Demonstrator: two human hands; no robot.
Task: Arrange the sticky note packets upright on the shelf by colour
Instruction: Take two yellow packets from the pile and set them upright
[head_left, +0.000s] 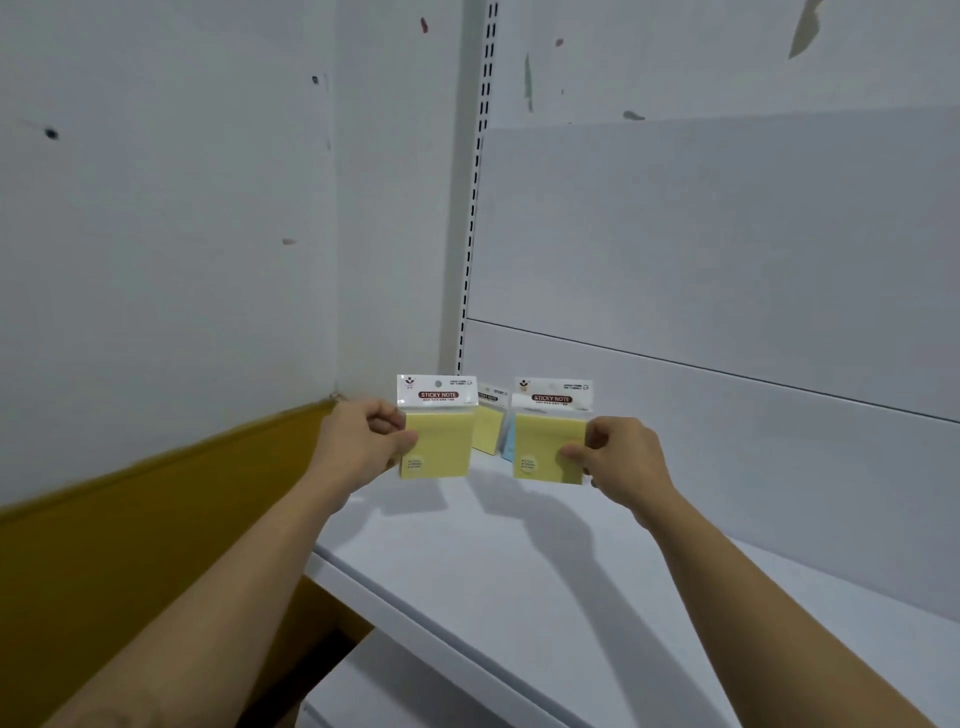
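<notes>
My left hand (363, 441) grips a yellow sticky note packet (441, 441) by its left edge, held upright above the white shelf (519, 561). My right hand (618, 457) grips a second yellow sticky note packet (545, 447) by its right edge, also upright. Both packets have white header cards with a red "STICKY NOTE" label. Behind and between them, a third yellow packet (488, 426) stands at the back of the shelf, and a sliver of a blue packet (508, 447) shows beside it, mostly hidden.
The shelf's white back panel (727, 364) rises behind the packets, with a slotted upright (472, 208) at its left. A white wall with a yellow base strip (156, 519) runs along the left. A lower shelf (389, 691) shows below the front edge.
</notes>
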